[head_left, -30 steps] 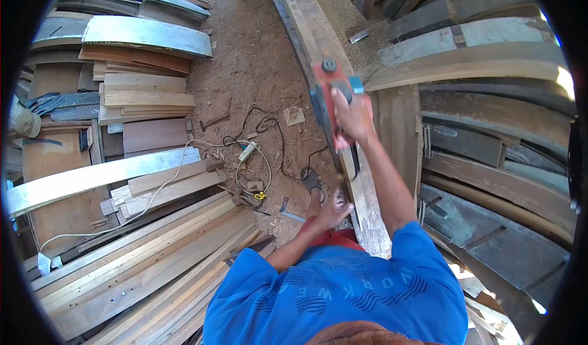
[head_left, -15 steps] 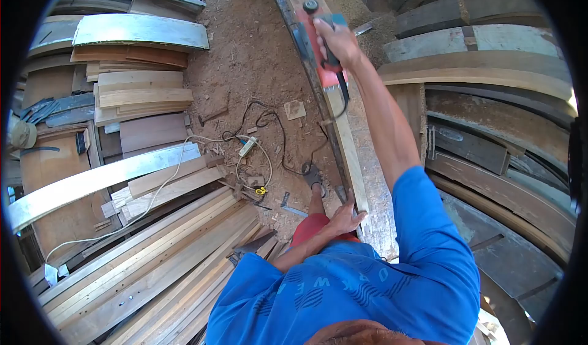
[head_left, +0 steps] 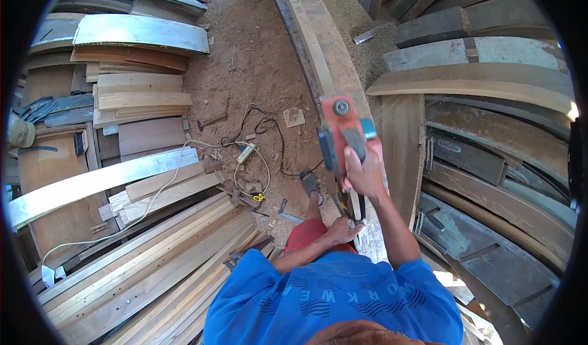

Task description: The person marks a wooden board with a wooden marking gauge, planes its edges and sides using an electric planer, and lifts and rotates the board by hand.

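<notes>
My right hand (head_left: 365,172) is wrapped around the handle of a red electric planer (head_left: 344,113), which sits on a long narrow wooden strip (head_left: 315,54). My left hand (head_left: 340,230) grips the strip's near end, close to my body; its fingers are partly hidden. Under the strip runs a thick worn beam (head_left: 334,30) that serves as a bench. The planer covers part of the strip between my hands.
Stacked boards (head_left: 144,91) and long planks (head_left: 153,253) lie on the left. More timber (head_left: 484,78) fills the right side. On the dirt floor are a power strip (head_left: 245,154) with cables, a yellow tape measure (head_left: 258,197) and a hammer (head_left: 211,121).
My right hand has drawn the planer back along the strip, from the far part to near my body. My left hand stays at the near end, shifted slightly.
</notes>
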Tool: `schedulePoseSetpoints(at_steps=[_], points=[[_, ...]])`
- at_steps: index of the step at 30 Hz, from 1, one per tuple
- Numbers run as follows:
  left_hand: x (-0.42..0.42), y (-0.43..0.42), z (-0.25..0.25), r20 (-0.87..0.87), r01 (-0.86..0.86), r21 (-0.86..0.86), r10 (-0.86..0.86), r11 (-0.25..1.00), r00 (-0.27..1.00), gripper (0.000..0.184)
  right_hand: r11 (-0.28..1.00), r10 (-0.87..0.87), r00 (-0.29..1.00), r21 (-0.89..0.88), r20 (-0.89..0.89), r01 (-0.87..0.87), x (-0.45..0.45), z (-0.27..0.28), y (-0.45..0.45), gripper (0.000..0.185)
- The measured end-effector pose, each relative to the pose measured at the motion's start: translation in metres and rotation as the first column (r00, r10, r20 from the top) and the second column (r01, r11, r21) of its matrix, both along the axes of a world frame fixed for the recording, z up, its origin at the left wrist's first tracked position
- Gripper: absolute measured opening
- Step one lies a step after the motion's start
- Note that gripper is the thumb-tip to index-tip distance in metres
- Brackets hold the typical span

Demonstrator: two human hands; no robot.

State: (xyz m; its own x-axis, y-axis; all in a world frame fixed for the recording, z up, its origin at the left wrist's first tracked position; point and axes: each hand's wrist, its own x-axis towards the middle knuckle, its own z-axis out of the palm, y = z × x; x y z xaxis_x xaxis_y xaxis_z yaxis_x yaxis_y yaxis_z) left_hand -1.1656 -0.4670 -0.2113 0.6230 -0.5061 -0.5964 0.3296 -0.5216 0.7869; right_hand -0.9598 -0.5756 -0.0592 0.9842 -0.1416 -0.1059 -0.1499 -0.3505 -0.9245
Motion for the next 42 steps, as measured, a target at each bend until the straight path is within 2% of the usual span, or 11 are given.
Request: schedulePoseSetpoints(at_steps=[5,8,9,12,19,24,29,32,35,38,42], points=[[-0.020,-0.003,-0.041,0.045,0.096,0.009,-0.096,0.995,0.994,0.115,0.986,0.014,0.996,0.169,-0.085,0.000,0.147,-0.011,0.017,0.044],[0.010,-0.001,0.012,-0.116,0.051,0.024,-0.048,0.998,0.992,0.116,0.992,0.021,0.999,0.122,-0.038,-0.016,0.238,0.000,0.032,0.051],[0.023,-0.001,0.028,-0.215,0.031,0.048,-0.020,0.998,0.977,0.101,0.997,0.031,0.998,0.073,-0.045,-0.028,0.267,0.007,0.038,0.054],[-0.004,-0.001,-0.017,0.005,0.101,-0.024,-0.101,0.995,0.995,0.117,0.998,0.057,0.993,0.014,-0.101,-0.056,0.339,0.029,0.052,0.062],[0.008,-0.001,-0.003,-0.131,0.135,0.056,-0.126,0.989,0.983,0.114,0.972,0.121,0.987,0.215,-0.104,-0.097,0.400,0.002,0.057,0.054],[0.024,0.000,0.024,-0.124,0.065,0.061,-0.057,0.996,0.991,0.108,0.946,0.097,0.983,0.322,-0.153,-0.043,0.326,0.005,0.040,0.050],[-0.008,-0.004,0.003,-0.028,0.003,0.027,-0.002,1.000,1.000,0.097,0.980,0.093,0.975,0.190,-0.202,-0.054,0.166,0.007,0.005,0.043],[-0.013,0.002,0.035,-0.073,0.282,0.123,-0.274,0.952,0.959,0.088,0.980,0.119,0.965,0.183,-0.233,-0.077,0.025,0.005,-0.020,0.031],[-0.069,0.019,-0.023,0.198,0.494,0.037,-0.491,0.869,0.848,0.079,0.977,0.177,0.958,0.160,-0.224,-0.143,-0.101,0.011,-0.047,0.041],[-0.060,0.030,-0.001,-0.202,0.546,0.018,-0.532,0.837,0.822,0.055,0.984,0.117,0.968,0.160,-0.220,-0.082,-0.196,0.001,-0.056,0.031],[-0.061,0.055,-0.010,-0.248,0.410,0.182,-0.361,0.894,0.899,0.051,0.986,0.103,0.968,0.149,-0.227,-0.070,-0.195,-0.001,-0.047,0.029]])
